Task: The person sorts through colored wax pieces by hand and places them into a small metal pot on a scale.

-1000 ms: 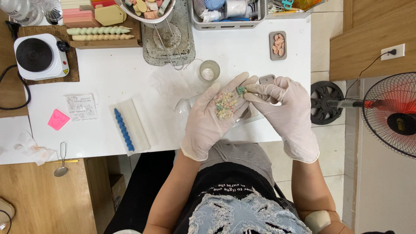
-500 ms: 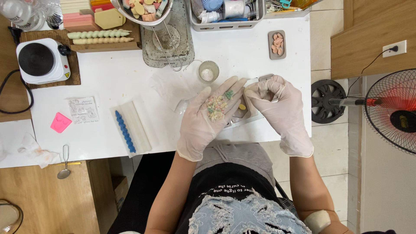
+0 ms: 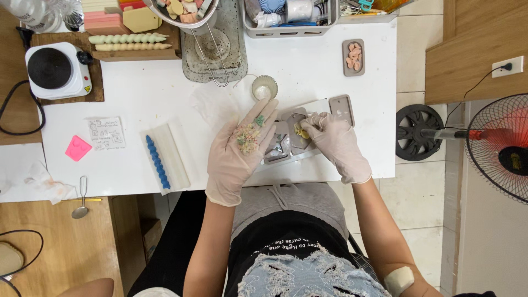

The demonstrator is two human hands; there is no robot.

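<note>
Gloves on both hands, thin and pale; left hand [image 3: 242,151] lying palm up and spread flat, serving as a small tray for a heap of dried flower bits [image 3: 248,137], yellowish and pinkish, with one green scrap near the fingertips; resting loose there, not gripped, apparently so that single pieces can be picked off; right hand [image 3: 334,143] bending over a grey hexagonal silicone mould [image 3: 297,133] just beside the left fingertips, fingers drawn together at a yellow bit in the cavity; pinching or merely pressing it, hard to tell at this size.

Counting near the hands: about three grey moulds in a row on a clear strip between the two hands, a fourth, rectangular grey mould [image 3: 341,108] just beyond the right knuckles, and a fifth small mould with pink pieces [image 3: 353,56] well beyond it; one small glass cup [image 3: 264,88] just past the left fingertips, probably kept close for easy reach; one white tray bearing a single blue beaded candle [image 3: 155,162] off to the left of the left wrist; two pale twisted candles [image 3: 127,42] far up and left on a wooden board; one white hot plate [image 3: 57,69] beside them; one pink sticky note [image 3: 78,148] and one spoon [image 3: 81,199] farther left; one standing fan [image 3: 498,148] well right of the right arm.
</note>
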